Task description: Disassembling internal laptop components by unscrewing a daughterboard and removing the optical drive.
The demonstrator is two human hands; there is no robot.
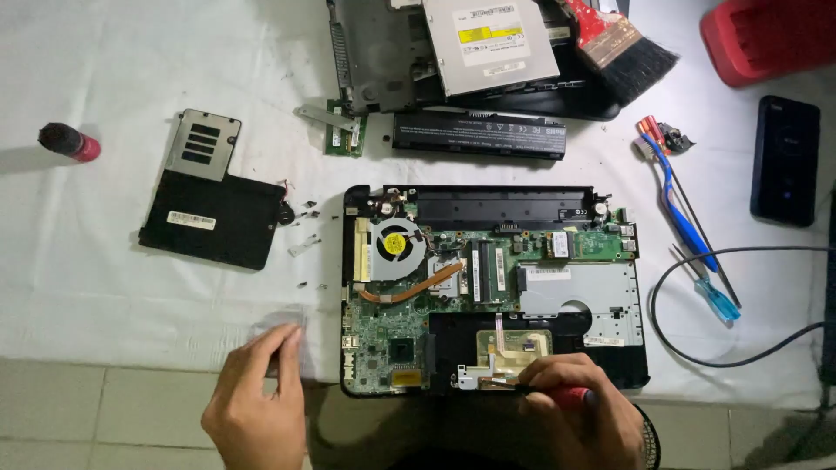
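An opened laptop base (492,292) lies in the middle of the table (104,261), which is covered with a white cloth; its green motherboard, round cooling fan (397,245) and copper heat pipe (409,289) are exposed. The right hand (579,413) is closed around a red-handled screwdriver (568,396), whose tip rests at a small metal bracket (470,377) on the near edge of the laptop base. The left hand (254,396) is at the near edge of the table, just left of the laptop base, with thumb and fingers pinched together; whether it holds anything cannot be told. To the far left lies a black bottom cover panel (209,202), with loose screws (306,213) between it and the laptop base. Farther off are a long black battery (479,135), an optical drive (489,42) resting on another laptop shell, and a brush (620,48). On the right lie blue-handled screwdrivers (692,231), a dark phone (785,161) and a black cable (697,348). A small red-capped bottle (70,142) stands far left.
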